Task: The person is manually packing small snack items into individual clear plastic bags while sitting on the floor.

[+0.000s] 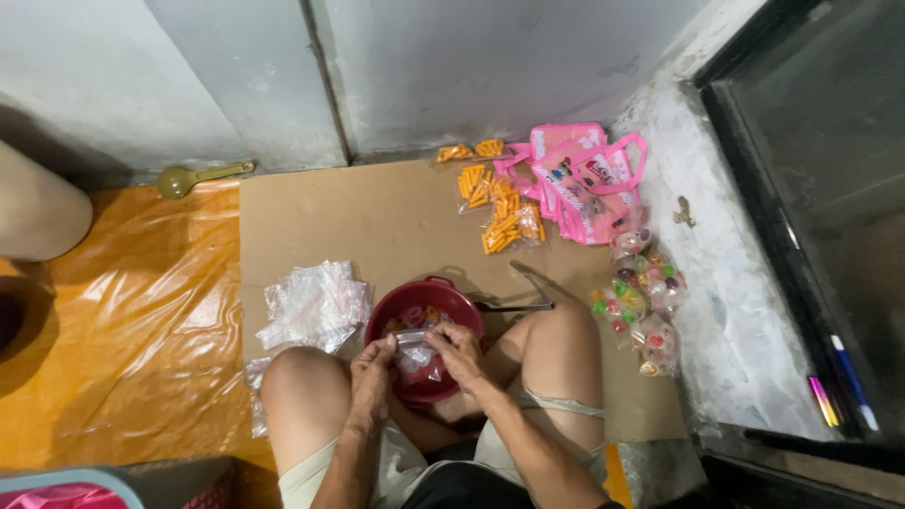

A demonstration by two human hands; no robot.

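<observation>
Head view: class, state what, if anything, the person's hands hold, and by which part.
Both hands hold a small clear plastic bag over the red bowl: left hand and right hand pinch its top edge.

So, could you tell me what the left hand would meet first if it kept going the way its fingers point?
Probably the small clear plastic bag that the left hand already pinches over the round red plastic basin.

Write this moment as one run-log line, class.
left hand: holds small clear bag | right hand: pinches bag top | below: red basin | beside: pile of clear bags
</observation>
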